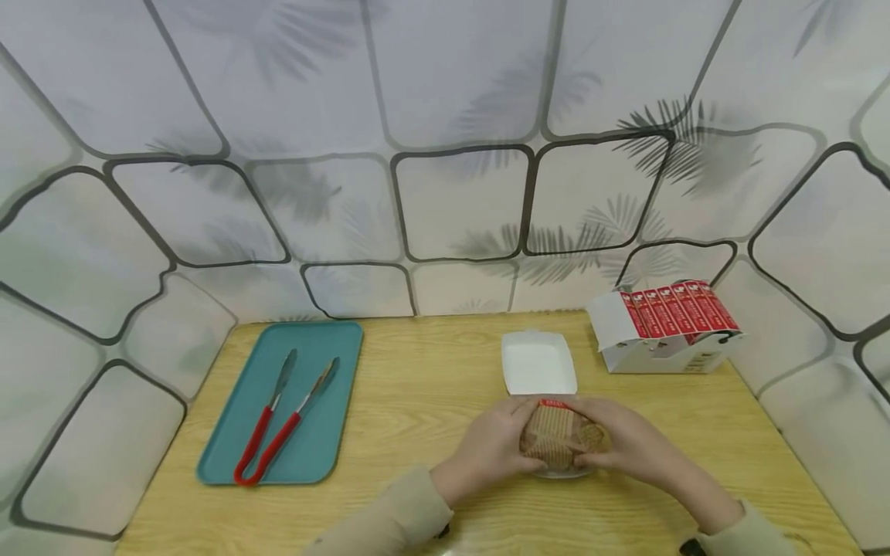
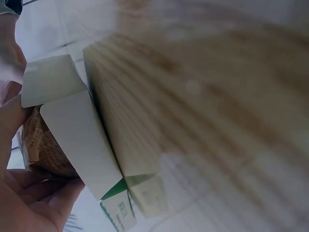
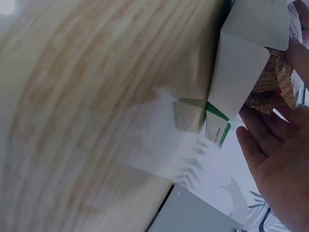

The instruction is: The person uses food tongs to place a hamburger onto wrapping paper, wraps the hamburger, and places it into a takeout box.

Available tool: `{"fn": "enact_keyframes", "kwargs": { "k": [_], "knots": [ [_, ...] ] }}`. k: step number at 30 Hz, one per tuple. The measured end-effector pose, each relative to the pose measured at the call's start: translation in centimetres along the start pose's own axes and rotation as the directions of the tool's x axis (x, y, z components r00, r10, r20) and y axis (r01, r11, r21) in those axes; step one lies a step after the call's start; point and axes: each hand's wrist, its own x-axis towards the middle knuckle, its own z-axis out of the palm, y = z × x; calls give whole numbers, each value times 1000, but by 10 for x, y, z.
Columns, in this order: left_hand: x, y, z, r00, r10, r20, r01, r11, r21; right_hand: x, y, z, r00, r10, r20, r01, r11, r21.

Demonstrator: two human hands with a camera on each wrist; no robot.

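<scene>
Both hands hold a burger (image 1: 556, 440) wrapped in brown printed paper at the front, right of centre. My left hand (image 1: 490, 440) grips its left side, thumb near the front and fingers towards the back. On the opposite side, my right hand (image 1: 629, 440) holds it the same way. The wrapped burger sits at a white clamshell box (image 1: 538, 363), whose lid lies folded open behind it. Box walls (image 2: 82, 140) hide the bundle's lower part in the left wrist view. In the right wrist view, brown paper (image 3: 270, 79) shows between the box wall and the fingers.
A teal tray (image 1: 313, 455) lies at the left, bearing red-handled tongs (image 1: 278, 444) with metal ends. At the back right stands a white display box (image 1: 647, 359) with a row of red packets (image 1: 681, 309). Patterned walls (image 1: 459, 201) enclose the wooden table (image 1: 417, 386).
</scene>
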Motion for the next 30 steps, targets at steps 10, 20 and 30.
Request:
{"fn": "enact_keyframes", "kwargs": {
  "k": [10,20,30],
  "knots": [
    [2,-2,4,990,-42,134,42,999,1,-3,0,6,998,59,30,-57,997,-42],
    [-7,-9,-8,982,41,187,-49,998,38,0,-2,9,997,70,31,-67,994,-83],
    [-7,-8,-9,973,10,231,-22,998,50,-2,-1,-10,990,13,143,-11,1000,-11]
  ]
}}
